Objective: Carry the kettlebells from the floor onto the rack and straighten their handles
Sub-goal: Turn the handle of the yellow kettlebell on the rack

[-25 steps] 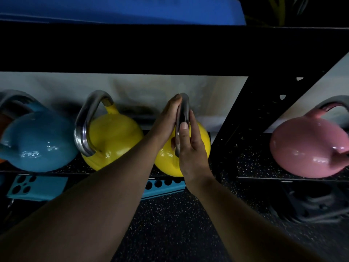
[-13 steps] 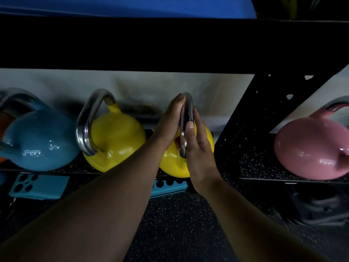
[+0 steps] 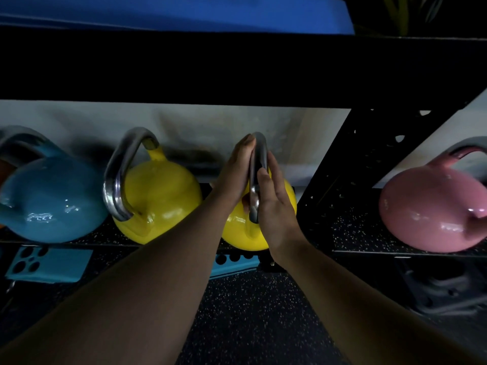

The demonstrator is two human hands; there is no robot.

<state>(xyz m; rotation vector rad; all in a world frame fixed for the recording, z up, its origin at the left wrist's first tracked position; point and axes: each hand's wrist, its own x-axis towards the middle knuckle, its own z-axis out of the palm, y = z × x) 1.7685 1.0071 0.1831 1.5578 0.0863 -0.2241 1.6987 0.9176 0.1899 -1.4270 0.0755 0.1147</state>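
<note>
A yellow kettlebell (image 3: 238,233) sits on the rack shelf (image 3: 355,233) in the middle, its steel handle edge-on toward me. My left hand (image 3: 234,172) lies flat against the handle's left side and my right hand (image 3: 274,204) presses its right side, so both grip the handle between them. To its left stands a second yellow kettlebell (image 3: 158,201) with its handle turned left. A blue kettlebell (image 3: 50,204) is at the far left. A pink kettlebell (image 3: 432,212) sits on the right shelf section.
A black upper shelf beam (image 3: 237,69) runs overhead with a blue mat (image 3: 171,11) on top. A black perforated upright (image 3: 350,175) separates the two shelf sections. Teal blocks with holes (image 3: 47,264) lie below the shelf. Dark speckled floor (image 3: 258,312) is underneath.
Both hands stay clamped on the middle yellow kettlebell's handle; the handle looks a little more edge-on. The view has shifted slightly.
</note>
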